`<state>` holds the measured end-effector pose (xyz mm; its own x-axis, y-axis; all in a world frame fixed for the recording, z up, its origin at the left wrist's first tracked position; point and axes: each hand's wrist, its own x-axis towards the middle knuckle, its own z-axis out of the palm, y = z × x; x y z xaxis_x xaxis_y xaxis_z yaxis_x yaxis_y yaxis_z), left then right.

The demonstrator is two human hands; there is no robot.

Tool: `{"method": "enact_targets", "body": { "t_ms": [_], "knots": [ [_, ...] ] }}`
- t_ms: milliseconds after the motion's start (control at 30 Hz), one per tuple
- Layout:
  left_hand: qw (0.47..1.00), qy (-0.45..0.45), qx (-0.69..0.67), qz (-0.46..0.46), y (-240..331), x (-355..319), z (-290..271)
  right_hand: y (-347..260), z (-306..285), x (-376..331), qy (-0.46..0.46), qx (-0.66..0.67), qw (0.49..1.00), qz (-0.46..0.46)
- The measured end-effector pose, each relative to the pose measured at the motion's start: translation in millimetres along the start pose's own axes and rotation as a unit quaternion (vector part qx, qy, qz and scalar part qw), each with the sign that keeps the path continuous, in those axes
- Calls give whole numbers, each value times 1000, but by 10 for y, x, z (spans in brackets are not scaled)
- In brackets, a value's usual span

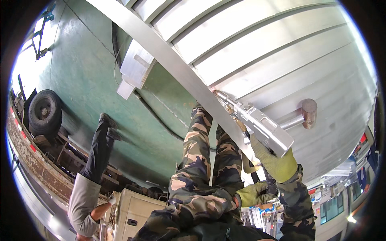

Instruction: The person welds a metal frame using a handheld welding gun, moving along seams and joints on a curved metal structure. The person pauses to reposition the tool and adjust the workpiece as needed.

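Observation:
My right hand (277, 161), in a yellow-green work glove, is wrapped round the rear of a silver handheld welding gun (263, 126). The gun's narrow copper-coloured nozzle points up and left, its tip at the seam where a flat metal edge bar (173, 52) meets a ribbed silver metal panel (257, 52). A small pinkish glow shows at that spot. Lower down, my left hand (254, 194), gloved alike, is closed on the dark cable (272, 185) below the gun. On the panel, right of the gun, lies a hammer (309, 113) with a metal handle.
Below the panel spreads a green floor (92, 76) with a dark hose (159, 118) and a pale metal box (136, 64). At the left, another person (86, 197) stands near a truck (48, 168) with a black wheel (45, 112). Shelves of stock (261, 217) stand at lower right.

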<state>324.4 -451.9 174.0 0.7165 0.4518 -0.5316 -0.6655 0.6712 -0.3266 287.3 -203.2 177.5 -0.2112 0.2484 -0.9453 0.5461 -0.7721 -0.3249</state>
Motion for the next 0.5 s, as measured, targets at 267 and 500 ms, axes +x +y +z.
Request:
{"method": "enact_targets", "body": {
  "t_ms": [267, 500],
  "knots": [
    [999, -23, 36, 20, 6, 19, 19, 62, 2, 3, 5, -34, 998, -50],
    [997, 31, 22, 61, 115, 41, 113, -5, 22, -11, 5, -17, 1000, -23]
  ]
}}
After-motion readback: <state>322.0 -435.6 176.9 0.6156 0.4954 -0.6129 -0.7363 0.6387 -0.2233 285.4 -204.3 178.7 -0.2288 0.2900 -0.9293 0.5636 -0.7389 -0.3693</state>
